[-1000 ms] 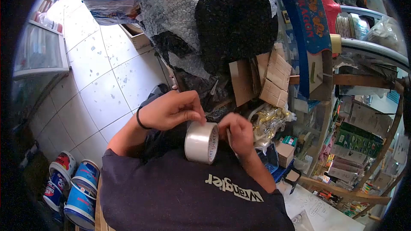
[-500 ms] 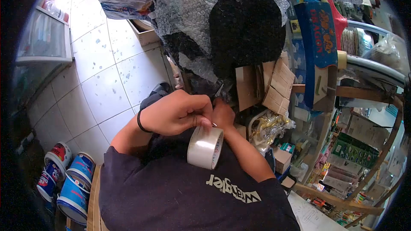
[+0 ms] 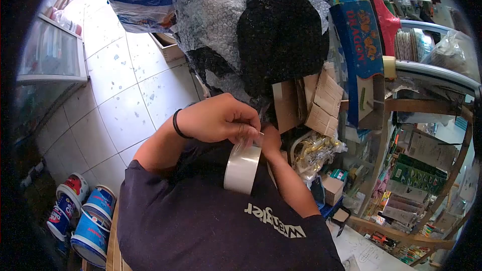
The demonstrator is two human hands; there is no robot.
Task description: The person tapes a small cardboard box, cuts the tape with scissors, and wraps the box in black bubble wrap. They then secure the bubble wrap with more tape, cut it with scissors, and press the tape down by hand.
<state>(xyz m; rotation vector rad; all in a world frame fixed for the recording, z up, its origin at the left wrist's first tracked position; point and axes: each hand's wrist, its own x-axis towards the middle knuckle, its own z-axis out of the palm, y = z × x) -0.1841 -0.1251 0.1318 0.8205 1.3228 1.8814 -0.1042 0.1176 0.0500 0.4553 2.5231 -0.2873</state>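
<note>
My left hand, with a black band at the wrist, is closed in a pinch on the loose end of clear packing tape. The tape roll hangs below those fingers, in front of my dark shirt. My right hand is just beyond the pinch, close to the tape's end. Its fingers look curled, but they are partly hidden behind my left hand, and what they hold cannot be made out.
Bubble wrap and a black wrapped bundle lie ahead, beside folded cardboard. A blue Dragon brush box stands at the right. Paint buckets sit at lower left, near the tiled floor.
My left hand and the tape roll have shifted slightly right. My right hand has come nearer and lower. A pointed metal tip seen earlier beyond my right hand no longer shows clearly.
</note>
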